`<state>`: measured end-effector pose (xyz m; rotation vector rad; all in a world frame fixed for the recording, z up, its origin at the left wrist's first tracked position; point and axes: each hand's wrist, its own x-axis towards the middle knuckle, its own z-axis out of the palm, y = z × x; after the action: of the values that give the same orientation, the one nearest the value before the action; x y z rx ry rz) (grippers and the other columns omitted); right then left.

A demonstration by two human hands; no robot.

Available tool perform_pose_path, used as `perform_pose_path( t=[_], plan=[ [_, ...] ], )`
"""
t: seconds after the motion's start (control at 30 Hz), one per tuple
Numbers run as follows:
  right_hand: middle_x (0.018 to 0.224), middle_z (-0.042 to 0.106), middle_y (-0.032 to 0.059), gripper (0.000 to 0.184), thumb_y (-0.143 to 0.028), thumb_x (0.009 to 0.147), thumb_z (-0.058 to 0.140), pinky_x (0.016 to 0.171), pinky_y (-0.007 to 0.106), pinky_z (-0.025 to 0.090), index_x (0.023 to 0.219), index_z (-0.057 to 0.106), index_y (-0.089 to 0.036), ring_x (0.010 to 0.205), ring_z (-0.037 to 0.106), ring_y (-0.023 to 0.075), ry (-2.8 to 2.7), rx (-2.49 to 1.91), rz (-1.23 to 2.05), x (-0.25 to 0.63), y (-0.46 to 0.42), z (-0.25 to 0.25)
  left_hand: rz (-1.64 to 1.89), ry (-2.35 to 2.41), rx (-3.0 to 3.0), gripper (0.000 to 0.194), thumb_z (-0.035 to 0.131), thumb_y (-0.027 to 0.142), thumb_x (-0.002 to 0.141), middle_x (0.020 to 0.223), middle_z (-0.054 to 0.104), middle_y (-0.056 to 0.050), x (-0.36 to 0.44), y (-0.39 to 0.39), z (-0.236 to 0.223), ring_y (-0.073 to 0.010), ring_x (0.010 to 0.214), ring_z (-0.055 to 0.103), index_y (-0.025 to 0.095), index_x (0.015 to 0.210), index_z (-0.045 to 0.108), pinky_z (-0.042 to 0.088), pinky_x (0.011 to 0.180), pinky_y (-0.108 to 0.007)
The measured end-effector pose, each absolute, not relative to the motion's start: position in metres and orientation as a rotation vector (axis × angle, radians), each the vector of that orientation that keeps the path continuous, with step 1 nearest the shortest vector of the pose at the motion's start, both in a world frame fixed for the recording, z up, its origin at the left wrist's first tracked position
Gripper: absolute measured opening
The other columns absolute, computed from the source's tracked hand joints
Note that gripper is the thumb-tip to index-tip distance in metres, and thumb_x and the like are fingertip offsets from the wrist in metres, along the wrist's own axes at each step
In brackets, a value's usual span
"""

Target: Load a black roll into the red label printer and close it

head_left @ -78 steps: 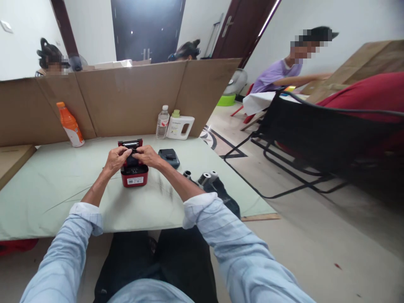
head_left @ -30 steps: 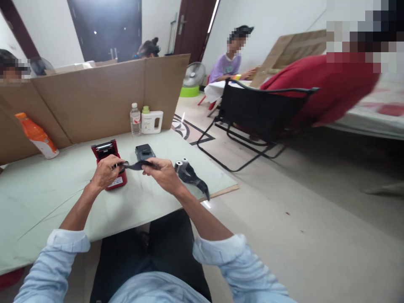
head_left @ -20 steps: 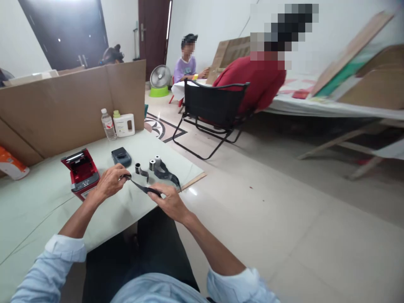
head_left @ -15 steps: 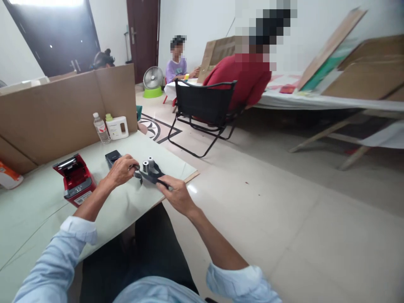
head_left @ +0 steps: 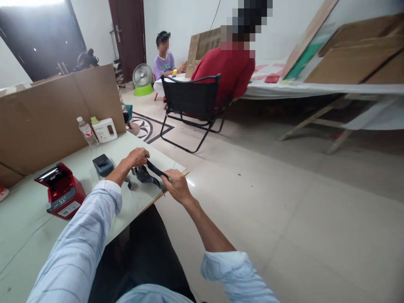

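A black strap (head_left: 156,169) is stretched between my hands over the table corner. My left hand (head_left: 138,157) is closed on its far end, and my right hand (head_left: 177,185) pinches the near end. More dark strap (head_left: 145,176) hangs in a loose loop beneath, close to the tabletop. Left of my left hand lies a small dark grey device (head_left: 102,165). Farther left stands a red box-shaped printer (head_left: 67,194) with its lid up. The small white rolls seen earlier are hidden now.
A water bottle (head_left: 88,132) and a white jug (head_left: 106,131) stand by a cardboard partition (head_left: 63,113). The table's edge (head_left: 151,202) runs beneath my forearms. A person in red (head_left: 224,71) sits in a black chair (head_left: 192,99) beyond; another person (head_left: 164,63) sits farther back.
My left hand has moved right and away, leaving the grey device fully visible and covering the rolls. The strap is now stretched between both hands. The view has turned slightly right.
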<state>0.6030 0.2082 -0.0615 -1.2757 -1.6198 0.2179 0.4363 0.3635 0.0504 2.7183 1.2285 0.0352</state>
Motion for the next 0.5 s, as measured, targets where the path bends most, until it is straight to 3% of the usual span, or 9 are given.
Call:
perform_pose_path(
  t=[0.13, 0.33, 0.5],
  plan=[
    [0.094, 0.075, 0.01, 0.019, -0.023, 0.097, 0.058, 0.092, 0.043, 0.052, 0.086, 0.074, -0.023, 0.094, 0.065, 0.0282, -1.691, -1.288, 0.252, 0.6, 0.206, -0.075, -0.059, 1.208, 2.698, 0.041, 0.059, 0.007, 0.071, 0.098, 0.083, -0.009, 0.434, 0.366, 0.039, -0.0242, 0.092, 0.075, 0.02, 0.099, 0.086, 0.056, 0.084, -0.028],
    [0.104, 0.076, 0.0122, 0.018, -0.025, 0.097, 0.059, 0.095, 0.046, 0.053, 0.096, 0.077, -0.022, 0.1, 0.065, 0.0294, -1.702, -1.251, 0.235, 0.602, 0.196, -0.081, 0.069, 1.229, 2.62, 0.055, 0.059, 0.013, 0.078, 0.123, 0.079, -0.012, 0.414, 0.364, 0.057, -0.0247, 0.103, 0.074, 0.017, 0.13, 0.077, 0.057, 0.096, -0.03],
    [0.109, 0.075, 0.0127, 0.027, -0.03, 0.099, 0.057, 0.098, 0.049, 0.056, 0.119, 0.074, -0.02, 0.104, 0.067, 0.03, -1.625, -1.215, 0.2, 0.6, 0.186, -0.083, 0.159, 1.376, 2.494, 0.058, 0.056, 0.007, 0.075, 0.12, 0.078, -0.011, 0.376, 0.353, 0.081, -0.0227, 0.103, 0.073, 0.014, 0.13, 0.073, 0.057, 0.094, -0.031]
  ],
)
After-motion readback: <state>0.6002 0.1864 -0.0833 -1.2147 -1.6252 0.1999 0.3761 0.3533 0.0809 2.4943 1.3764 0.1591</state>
